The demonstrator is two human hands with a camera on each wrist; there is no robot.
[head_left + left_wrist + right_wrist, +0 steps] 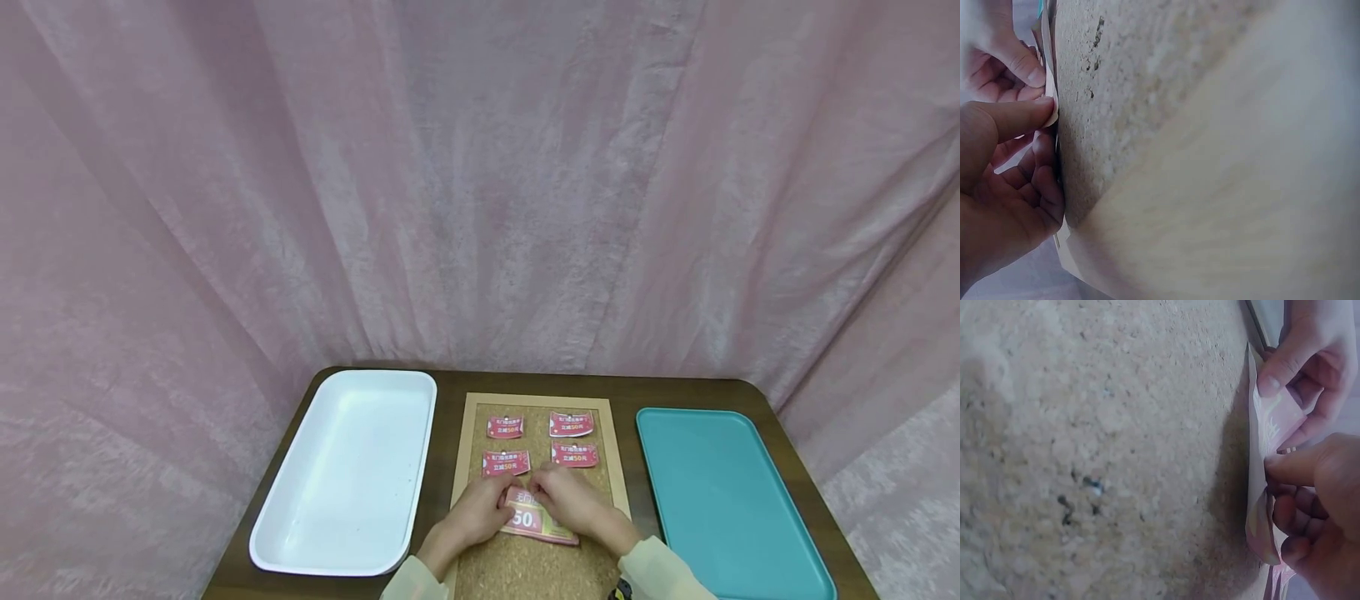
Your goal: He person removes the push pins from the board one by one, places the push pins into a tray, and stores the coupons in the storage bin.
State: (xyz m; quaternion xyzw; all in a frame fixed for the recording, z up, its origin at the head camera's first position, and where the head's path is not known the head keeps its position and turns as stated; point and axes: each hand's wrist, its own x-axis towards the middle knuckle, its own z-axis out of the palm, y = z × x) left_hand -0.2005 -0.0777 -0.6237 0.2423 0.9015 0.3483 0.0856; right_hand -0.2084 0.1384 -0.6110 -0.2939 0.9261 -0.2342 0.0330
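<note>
Low on a wood-framed cork board (517, 575), both hands are at a pink paper coupon (523, 520) printed with a large 50. My left hand (477, 510) pinches its left side, thumb on the printed face. At the coupon's upper right, my right hand (576, 502) has its thumb against the paper with the other fingers curled behind it. From the right wrist view, the coupon (1260, 444) stands slightly off the cork along one edge and is bent. Above the hands, several smaller red coupons (572, 425) hang pinned in two rows.
A white tray (262, 546) lies left of the board and a teal tray (731, 500) right of it, all on a dark wooden table (637, 388). Pink curtains (525, 208) hang behind. Small dark holes (1066, 506) mark the cork.
</note>
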